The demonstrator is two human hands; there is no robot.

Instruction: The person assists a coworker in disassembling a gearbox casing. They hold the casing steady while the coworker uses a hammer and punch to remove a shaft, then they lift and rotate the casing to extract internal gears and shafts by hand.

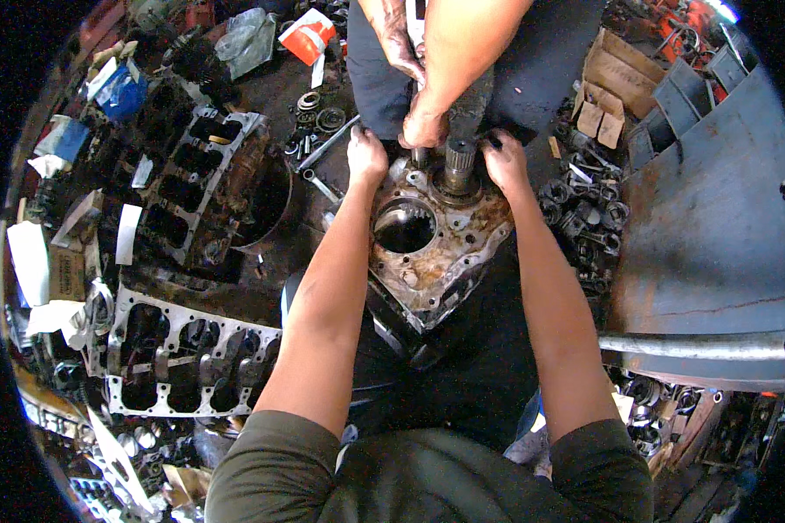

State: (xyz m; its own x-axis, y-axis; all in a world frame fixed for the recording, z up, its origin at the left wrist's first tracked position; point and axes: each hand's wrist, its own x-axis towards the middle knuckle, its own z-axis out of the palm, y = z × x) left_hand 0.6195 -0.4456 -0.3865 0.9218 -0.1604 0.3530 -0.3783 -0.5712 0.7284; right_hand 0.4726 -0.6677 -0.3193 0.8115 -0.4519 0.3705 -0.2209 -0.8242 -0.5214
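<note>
I had left hand (pixel 367 157) and right hand (pixel 505 160) curled at housing's (pixel 423 283) far side, couldn't tell on what. Shaft (pixel 460 160) was in; co-worker's hand (pixel 424 128) left of it, likely unfinished.

Over on the left, a small brown carton (pixel 66 275) shows dark print on its side, and it's too small and blurred to make out! Up top, a red-and-white packet (pixel 305 39) gives no legible lettering either, and nothing else here reads clearly.
</note>
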